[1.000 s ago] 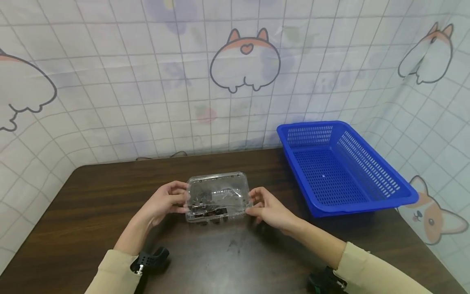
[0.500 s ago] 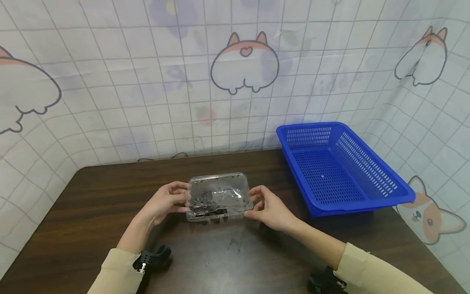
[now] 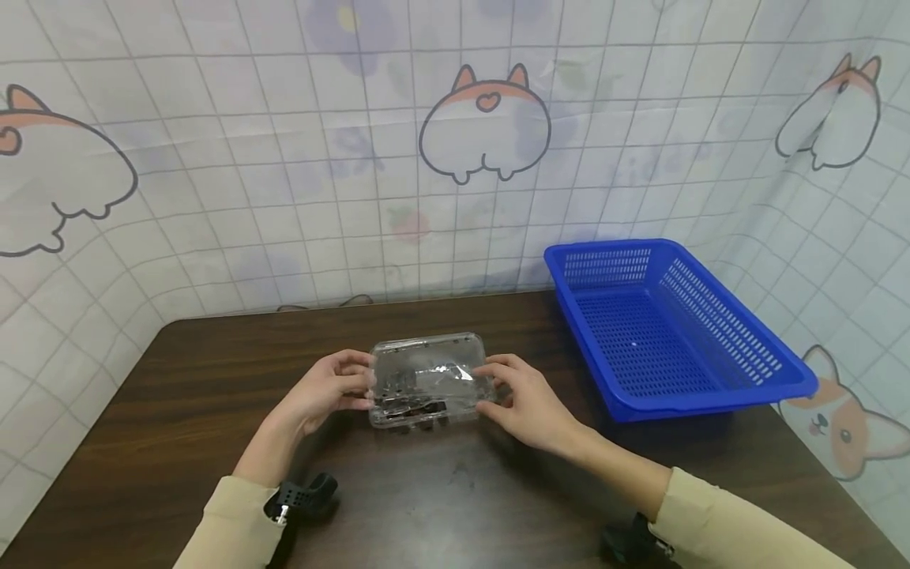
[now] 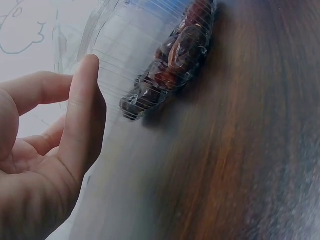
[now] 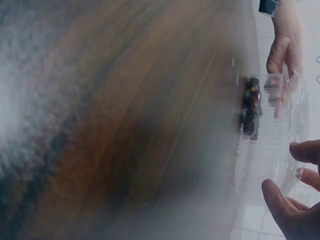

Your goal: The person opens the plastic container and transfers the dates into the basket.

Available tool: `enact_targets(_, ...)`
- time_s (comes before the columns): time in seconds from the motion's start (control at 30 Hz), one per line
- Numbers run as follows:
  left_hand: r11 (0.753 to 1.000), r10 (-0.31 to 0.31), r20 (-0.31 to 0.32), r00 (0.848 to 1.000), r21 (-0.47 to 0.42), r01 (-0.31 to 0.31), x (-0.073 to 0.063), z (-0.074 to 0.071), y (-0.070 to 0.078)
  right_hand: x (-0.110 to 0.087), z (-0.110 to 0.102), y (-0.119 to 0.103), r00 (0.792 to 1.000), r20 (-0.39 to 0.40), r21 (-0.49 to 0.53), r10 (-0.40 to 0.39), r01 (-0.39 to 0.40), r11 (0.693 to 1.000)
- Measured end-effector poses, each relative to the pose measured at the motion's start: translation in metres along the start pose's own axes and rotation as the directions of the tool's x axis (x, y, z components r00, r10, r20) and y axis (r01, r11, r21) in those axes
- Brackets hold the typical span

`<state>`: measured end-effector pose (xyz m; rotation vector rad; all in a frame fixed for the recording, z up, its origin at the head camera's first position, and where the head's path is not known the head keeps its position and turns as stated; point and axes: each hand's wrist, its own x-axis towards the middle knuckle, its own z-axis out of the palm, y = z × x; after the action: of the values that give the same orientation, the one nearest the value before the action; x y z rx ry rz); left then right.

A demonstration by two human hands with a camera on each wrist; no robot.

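Clear box — long axis crosswise, between left hand and right hand. Loose, unclenched grip at both short ends — right nearer, overlapping.

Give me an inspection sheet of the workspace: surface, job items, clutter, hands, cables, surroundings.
Surface: dark wood-grain table, glossy.
Job's things: clear plastic box with dark reddish pieces inside.
Clutter: blue basket to the box's right; whether it is in use, cannot tell.
Hands: left hand touches the box's left side; right hand touches its right side.
Cables: thin dark loops at the table's back edge, possibly cord.
Surroundings: gridded wall covering with cartoon dogs.
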<state>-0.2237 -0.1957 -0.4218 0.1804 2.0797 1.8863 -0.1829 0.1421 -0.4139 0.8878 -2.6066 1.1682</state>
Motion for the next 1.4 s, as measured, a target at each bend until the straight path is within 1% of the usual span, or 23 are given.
enact_targets(0.1,1.0,-0.007,-0.008,1.0,0.007,0.007,0.003,0.0,0.001,0.001,-0.001,-0.001,0.999,0.015,-0.091,-0.051,0.053,0.994)
enact_targets(0.2,1.0,-0.012,-0.002,1.0,0.013,0.012,0.005,0.0,0.003,0.001,-0.002,-0.002,0.995,0.031,-0.178,-0.098,0.102,0.979)
enact_targets(0.27,1.0,-0.005,0.003,1.0,0.025,0.004,0.006,0.0,0.005,0.001,-0.002,-0.001,0.992,0.036,-0.218,-0.122,0.127,0.968)
enact_targets(0.4,0.999,-0.003,0.007,1.0,0.04,0.002,0.007,0.001,0.007,0.001,-0.002,0.0,0.988,0.034,-0.277,-0.149,0.153,0.949)
enact_targets(0.5,0.999,-0.01,0.011,1.0,0.048,0.01,0.006,0.002,0.007,0.0,-0.001,0.0,0.987,0.029,-0.336,-0.16,0.16,0.928)
enact_targets(0.63,0.999,-0.01,0.016,1.0,0.053,0.009,0.004,0.003,0.007,-0.003,0.001,-0.001,0.979,0.025,-0.429,-0.204,0.195,0.882)
enact_targets(0.8,0.998,-0.01,0.016,1.0,0.062,0.009,-0.001,0.002,0.006,-0.003,0.004,-0.004,0.956,0.035,-0.516,-0.29,0.265,0.814)
enact_targets(0.93,0.998,-0.005,0.013,1.0,0.061,0.004,-0.003,0.0,0.006,-0.001,0.007,-0.007,0.95,0.044,-0.586,-0.31,0.276,0.762)
enact_targets(1.0,0.998,-0.002,0.01,1.0,0.059,0.001,-0.003,0.0,0.005,0.0,0.009,-0.008,0.95,0.06,-0.626,-0.305,0.274,0.731)
enact_targets(1.03,0.998,0.0,0.01,1.0,0.058,-0.001,-0.003,0.0,0.005,0.0,0.01,-0.008,0.949,0.068,-0.648,-0.307,0.276,0.71)
enact_targets(1.07,0.998,0.001,0.01,1.0,0.059,-0.001,-0.003,-0.001,0.005,-0.001,0.011,-0.009,0.947,0.082,-0.675,-0.311,0.282,0.682)
enact_targets(1.1,0.998,0.002,0.012,1.0,0.058,-0.002,-0.003,-0.001,0.004,-0.001,0.012,-0.009,0.942,0.098,-0.704,-0.32,0.293,0.647)
enact_targets(1.17,0.998,0.004,0.015,1.0,0.057,-0.005,-0.003,-0.001,0.004,-0.002,0.014,-0.01,0.928,0.127,-0.765,-0.35,0.316,0.561)
enact_targets(1.27,0.999,0.007,0.021,1.0,0.053,-0.008,-0.002,-0.001,0.002,-0.002,0.017,-0.01,0.899,0.155,-0.834,-0.41,0.341,0.433)
enact_targets(1.3,0.999,0.009,0.021,1.0,0.053,-0.01,-0.002,-0.001,0.002,-0.002,0.018,-0.01,0.891,0.162,-0.849,-0.424,0.345,0.4)
enact_targets(1.33,0.999,0.009,0.021,1.0,0.052,-0.01,-0.002,-0.001,0.002,-0.001,0.019,-0.01,0.885,0.166,-0.86,-0.435,0.345,0.375)
enact_targets(1.4,0.999,0.008,0.017,1.0,0.052,-0.009,-0.001,-0.002,0.002,0.0,0.019,-0.009,0.876,0.171,-0.87,-0.452,0.349,0.348)
